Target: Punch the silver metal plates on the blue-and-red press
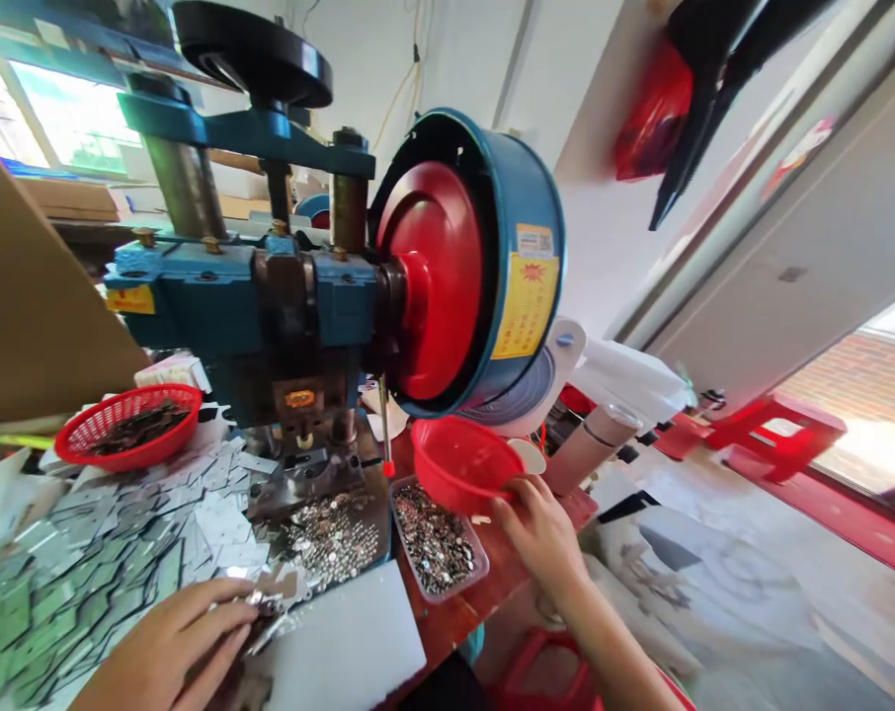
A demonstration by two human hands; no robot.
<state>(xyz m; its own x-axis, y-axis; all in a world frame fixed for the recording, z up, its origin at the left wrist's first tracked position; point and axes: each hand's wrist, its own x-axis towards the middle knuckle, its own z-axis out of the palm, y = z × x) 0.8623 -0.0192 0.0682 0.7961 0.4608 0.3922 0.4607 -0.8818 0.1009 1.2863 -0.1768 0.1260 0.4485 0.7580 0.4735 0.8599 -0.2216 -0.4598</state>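
Observation:
My right hand (540, 528) pinches the rim of a red plastic bowl (462, 464), which is tilted above a clear plastic tub (484, 568). Small shiny metal pieces (433, 543) fill much of that tub. On the near left, my left hand (177, 642) has its fingers curled around a few flat metal pieces (274, 592) at the edge of a white board (344, 642). Just beyond the fingers, small round metal bits (333, 538) lie scattered at the foot of a blue press (217, 306). Part of the left hand's grip is hidden.
Flat metal plates (99, 583) cover the left side of the table. A red basket (132, 425) of dark pieces stands behind them. The press carries a large red flywheel (437, 281) in a blue guard. A pinkish cylinder (592, 449) and a red stool (780, 430) are to the right.

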